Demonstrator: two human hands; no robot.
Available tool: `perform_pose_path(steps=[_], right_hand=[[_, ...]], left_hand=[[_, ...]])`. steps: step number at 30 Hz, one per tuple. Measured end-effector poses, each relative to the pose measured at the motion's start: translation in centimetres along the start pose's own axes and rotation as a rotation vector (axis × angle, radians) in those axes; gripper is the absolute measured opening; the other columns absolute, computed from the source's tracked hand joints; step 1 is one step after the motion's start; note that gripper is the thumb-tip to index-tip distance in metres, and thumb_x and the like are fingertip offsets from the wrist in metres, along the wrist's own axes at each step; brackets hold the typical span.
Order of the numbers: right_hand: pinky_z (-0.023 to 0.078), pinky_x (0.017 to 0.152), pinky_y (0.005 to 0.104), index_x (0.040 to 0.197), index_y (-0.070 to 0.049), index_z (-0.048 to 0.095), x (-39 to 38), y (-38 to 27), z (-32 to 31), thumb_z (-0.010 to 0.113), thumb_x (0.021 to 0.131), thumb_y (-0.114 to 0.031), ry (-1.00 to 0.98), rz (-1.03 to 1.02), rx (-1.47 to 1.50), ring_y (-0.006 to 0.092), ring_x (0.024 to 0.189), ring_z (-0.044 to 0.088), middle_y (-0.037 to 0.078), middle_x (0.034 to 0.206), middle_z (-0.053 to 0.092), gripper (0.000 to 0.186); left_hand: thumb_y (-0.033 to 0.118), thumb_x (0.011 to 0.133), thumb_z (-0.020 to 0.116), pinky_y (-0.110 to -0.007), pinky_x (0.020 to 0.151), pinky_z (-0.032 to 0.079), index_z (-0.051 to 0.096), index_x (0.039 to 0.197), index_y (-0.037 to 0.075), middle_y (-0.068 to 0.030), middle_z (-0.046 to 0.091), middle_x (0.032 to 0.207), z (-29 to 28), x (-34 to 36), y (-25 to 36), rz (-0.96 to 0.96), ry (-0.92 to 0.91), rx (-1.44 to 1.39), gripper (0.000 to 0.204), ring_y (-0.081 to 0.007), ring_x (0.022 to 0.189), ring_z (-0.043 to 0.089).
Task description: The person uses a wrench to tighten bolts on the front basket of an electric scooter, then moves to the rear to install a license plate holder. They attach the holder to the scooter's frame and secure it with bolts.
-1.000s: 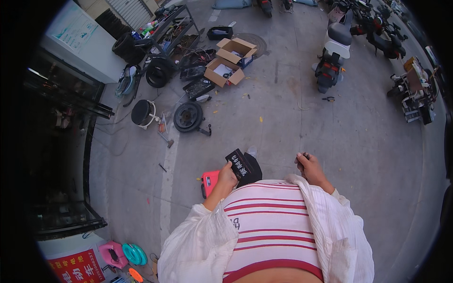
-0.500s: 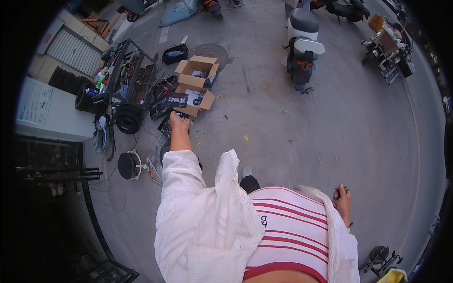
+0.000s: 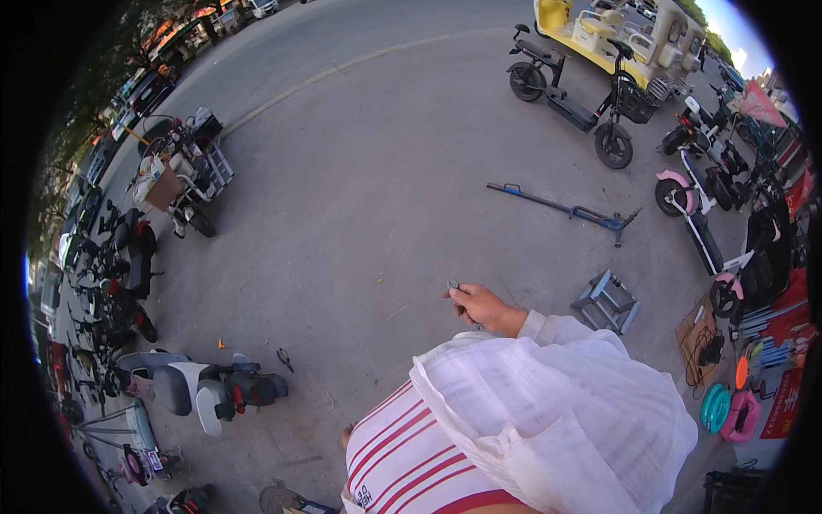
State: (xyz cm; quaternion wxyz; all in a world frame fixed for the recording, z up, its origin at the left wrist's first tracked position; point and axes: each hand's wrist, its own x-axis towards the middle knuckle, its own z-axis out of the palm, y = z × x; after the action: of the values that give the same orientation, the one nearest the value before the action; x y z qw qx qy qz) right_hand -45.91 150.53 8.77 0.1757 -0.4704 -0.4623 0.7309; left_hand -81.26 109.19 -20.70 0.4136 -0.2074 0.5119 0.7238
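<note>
Grey ground (image 3: 325, 188) spreads wide under a black scooter (image 3: 572, 111). Beside the striped shirt (image 3: 411, 450), the left hand (image 3: 347, 434) barely peeks out; I can't tell what it's doing. The right hand (image 3: 481, 308), out in front, curls around a small metal tool (image 3: 453, 284), its tip poking out.

Grey outdoor pavement (image 3: 334, 223) lies in daylight beside a road (image 3: 342, 30), with trees (image 3: 73, 98) at the upper left.

Pavement (image 3: 342, 197) lies open directly ahead of the right hand (image 3: 481, 307). On its right, a metal frame (image 3: 604, 301) and, farther ahead, a blue bar (image 3: 556, 206) obstruct; leftward, pliers (image 3: 285, 361) and a parked scooter (image 3: 205, 398) stand in the way.
</note>
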Motion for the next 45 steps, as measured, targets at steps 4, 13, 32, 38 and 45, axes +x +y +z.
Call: perform_pose_path(steps=[4, 13, 32, 38, 45], right_hand=[[0.036, 0.047, 0.0283, 0.107, -0.001, 0.063, 6.0, 0.5, -9.3, 0.048, 0.099, -0.029, 0.198, -0.074, 0.114, 0.0094, 0.053, 0.044, 0.003, 0.071, 0.053, 0.033], [0.039, 0.054, 0.0342, 0.089, 0.002, 0.066, 19.7, -7.5, -18.3, 0.054, 0.095, -0.029, 0.649, -0.343, -0.109, 0.0149, 0.056, 0.046, 0.006, 0.064, 0.050, 0.034], [0.046, 0.060, 0.0266, 0.105, -0.001, 0.063, 51.2, -33.0, -40.0, 0.057, 0.095, -0.022, 0.891, -0.270, 0.668, 0.0127, 0.071, 0.059, 0.006, 0.084, 0.065, 0.024], [0.047, 0.063, 0.0271, 0.116, 0.000, 0.060, 63.3, -36.8, -50.1, 0.058, 0.093, -0.015, 0.794, -0.253, 0.831, 0.0146, 0.079, 0.061, 0.008, 0.094, 0.067, 0.028], [0.044, 0.071, 0.0265, 0.112, 0.000, 0.061, 79.8, -57.0, -62.9, 0.059, 0.092, -0.016, 0.478, -0.359, 0.578, 0.0144, 0.085, 0.060, 0.008, 0.099, 0.065, 0.026]], left_hand=[[0.032, 0.095, 0.050, -0.041, 0.088, 0.047, 0.047, 0.124, 0.000, -0.0118, 0.053, 0.120, 16.6, 5.8, 3.4, 0.041, -0.050, 0.181, 0.044, -0.0241, 0.098, 0.054], [0.025, 0.098, 0.045, -0.038, 0.081, 0.049, 0.044, 0.132, 0.000, -0.0111, 0.057, 0.111, 38.9, 18.8, 7.6, -0.156, -0.254, 0.478, 0.042, -0.0245, 0.089, 0.056], [0.023, 0.098, 0.049, -0.030, 0.066, 0.046, 0.056, 0.115, 0.005, -0.0053, 0.060, 0.093, 119.3, 38.2, 2.6, 0.045, -0.589, 0.753, 0.025, -0.0157, 0.076, 0.055], [0.023, 0.097, 0.051, -0.031, 0.063, 0.046, 0.056, 0.113, 0.006, -0.0045, 0.060, 0.090, 137.3, 45.0, 0.2, 0.122, -0.724, 0.844, 0.024, -0.0157, 0.072, 0.055], [0.023, 0.096, 0.052, -0.032, 0.059, 0.046, 0.055, 0.112, 0.005, -0.0062, 0.060, 0.087, 151.6, 51.0, -0.2, 0.127, -0.491, 0.889, 0.025, -0.0172, 0.069, 0.055]])
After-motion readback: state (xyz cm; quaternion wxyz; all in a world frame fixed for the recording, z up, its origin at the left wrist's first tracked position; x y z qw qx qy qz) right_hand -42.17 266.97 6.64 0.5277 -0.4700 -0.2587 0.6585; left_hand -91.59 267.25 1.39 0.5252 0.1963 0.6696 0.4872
